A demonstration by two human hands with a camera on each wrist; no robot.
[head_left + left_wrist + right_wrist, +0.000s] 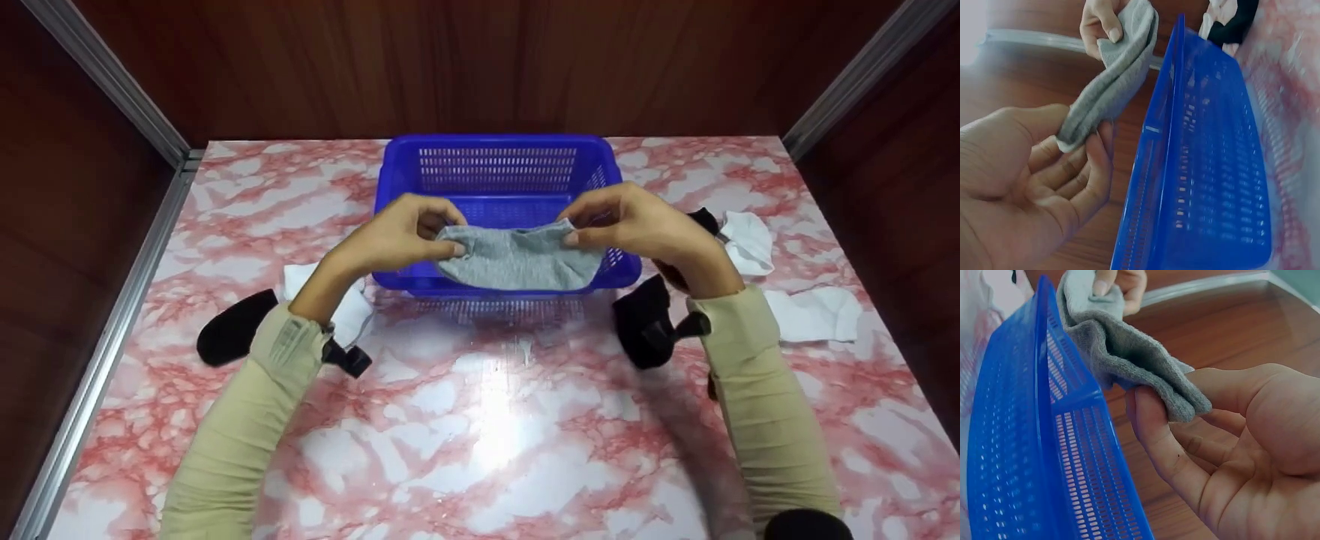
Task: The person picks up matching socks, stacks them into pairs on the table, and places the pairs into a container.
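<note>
A grey ankle sock (521, 259) is stretched sideways between both hands, in front of and above the near rim of the blue plastic basket (495, 141). At one end, the left hand (394, 236) pinches it between thumb and fingers. My right hand (637, 221) pinches the other end in the same way. In the left wrist view, the sock (1112, 90) hangs beside the basket wall with a long fold along it. The right wrist view shows a gap between the layers of the sock (1123, 354) near the right fingertips.
Left of the basket lie a black sock (238, 328) and a white sock (349, 319), partly behind the left arm. To the right are a black sock (641, 322), white socks (814, 313) and other dark pieces. Wooden panels (487, 67) enclose the marbled tabletop (450, 450).
</note>
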